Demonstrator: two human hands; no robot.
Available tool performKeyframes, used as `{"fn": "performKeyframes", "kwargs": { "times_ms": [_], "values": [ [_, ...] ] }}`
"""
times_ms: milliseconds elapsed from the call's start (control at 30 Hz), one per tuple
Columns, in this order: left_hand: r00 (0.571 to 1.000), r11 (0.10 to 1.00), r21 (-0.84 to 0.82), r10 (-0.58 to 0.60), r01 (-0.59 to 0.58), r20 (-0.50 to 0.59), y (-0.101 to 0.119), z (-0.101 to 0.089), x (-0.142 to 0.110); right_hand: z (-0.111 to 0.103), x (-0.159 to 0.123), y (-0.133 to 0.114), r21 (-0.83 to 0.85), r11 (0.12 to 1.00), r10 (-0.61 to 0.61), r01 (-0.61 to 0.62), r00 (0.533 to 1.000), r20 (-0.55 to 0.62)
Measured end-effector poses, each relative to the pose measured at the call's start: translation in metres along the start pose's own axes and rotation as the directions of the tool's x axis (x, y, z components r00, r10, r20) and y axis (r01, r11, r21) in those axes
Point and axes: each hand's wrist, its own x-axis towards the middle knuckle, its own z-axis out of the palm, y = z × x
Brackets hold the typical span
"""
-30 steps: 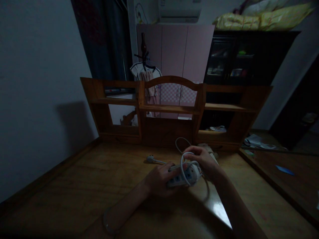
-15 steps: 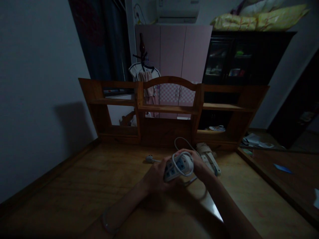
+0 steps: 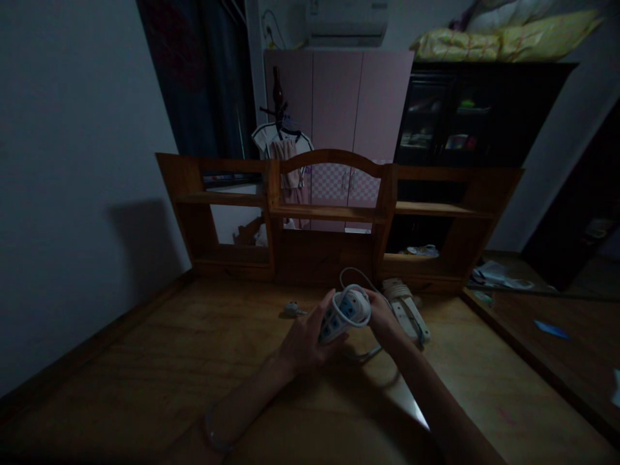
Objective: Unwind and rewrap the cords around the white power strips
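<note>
In the head view, the power strip point(image 3: 334, 323) lies between the two grips, above the worktop point(image 3: 203, 361), sockets turned towards the camera. The left grip point(image 3: 305, 342) is clasped around its near-left part, so most of the strip extends forward and to the right of that grip. Its long axis slants from near-left to far-right, the end with the cord point(image 3: 358, 325) pointing away from the body and rightward. The right grip point(image 3: 382, 316) is the nearer one to this far end, bent in from the right against it; the fingertips are partly hidden, and I cannot tell whether they pinch the cord or only press it. White cord loops around the far end, crossing the socket face. Another length of cable point(image 3: 371, 353) shows on the near side of the right grip, low by the worktop. The plug point(image 3: 291, 309) rests forward and a little left of the left grip, prongs away from the strip, its lead running rightward until the left grip hides it. Just right of the right grip is a second strip point(image 3: 409, 320), apart from the held one, its long axis slanting from far-left to near-right, cable wound at its far end.
</note>
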Motion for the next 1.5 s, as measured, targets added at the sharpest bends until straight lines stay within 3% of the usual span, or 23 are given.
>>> {"fn": "performKeyframes", "kwargs": {
  "times_ms": [167,600,800,1033,1167,1267,1333,1500],
  "values": [
    [0.999,0.999,0.038,-0.026,0.027,-0.031,-0.002,0.002,0.0,0.004,0.0,-0.003,0.038,0.993,-0.114,0.116,0.993,-0.034],
    [1.0,1.0,-0.006,0.016,-0.016,0.0,0.005,-0.003,0.002,0.008,-0.002,-0.003,0.059,0.983,-0.17,0.176,0.981,-0.099],
    [0.999,0.996,0.09,0.016,-0.012,-0.046,0.003,0.0,0.001,0.008,-0.003,0.0,0.04,0.975,-0.215,0.218,0.974,-0.066],
    [0.987,0.941,0.326,-0.037,0.087,-0.157,-0.006,-0.005,0.004,0.007,-0.002,0.001,-0.008,0.999,-0.038,0.039,0.996,0.082],
    [0.982,0.873,0.461,-0.096,0.16,-0.161,-0.011,-0.01,0.007,0.009,0.0,0.002,-0.19,0.98,-0.041,0.057,0.995,0.092],
    [0.972,0.824,0.523,-0.137,0.219,-0.191,-0.012,-0.011,0.01,0.01,-0.003,0.003,-0.419,0.895,-0.124,0.153,0.988,0.097],
    [0.97,0.787,0.572,-0.143,0.231,-0.195,-0.014,-0.012,0.011,0.011,-0.007,0.003,-0.587,0.783,-0.176,0.205,0.979,0.107],
    [0.953,0.706,0.644,-0.171,0.295,-0.25,-0.02,-0.016,0.012,0.017,-0.016,0.002,-0.926,0.347,-0.161,0.149,0.982,0.097]
  ]
}}
